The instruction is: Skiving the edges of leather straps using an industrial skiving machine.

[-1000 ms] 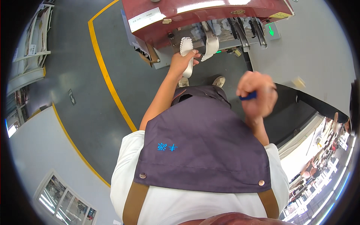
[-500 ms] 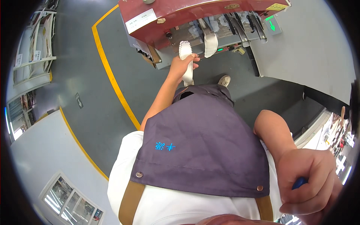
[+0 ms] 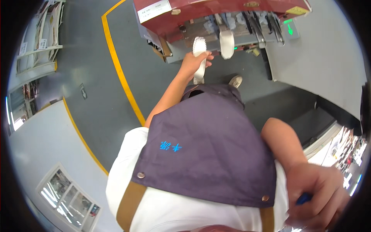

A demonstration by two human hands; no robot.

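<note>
Below the red machine (image 3: 224, 7), my left hand (image 3: 193, 63) is closed round a long white shoe upper (image 3: 199, 46) with a notched, scalloped far end. Its lower end hangs below my fingers. Just to the right, a second white upper (image 3: 227, 45) sits over one of the machine's metal arms, apart from my hand. At the lower right, close to the camera, my right hand (image 3: 320, 185) is curled round a small blue object (image 3: 304, 198). Fingers hide most of that object, so I cannot make out its kind.
Bare metal arms (image 3: 259, 36) stick out at the machine's right. A pale panel (image 3: 313, 42) stands beside them, with a dark ledge (image 3: 328, 123) lower down. A yellow line (image 3: 121, 73) runs along the grey floor at left. Shelving (image 3: 38, 42) stands far left.
The machine and my left hand with the white upper sit slightly further right and higher in the picture. My right hand has shifted down a little and is blurred.
</note>
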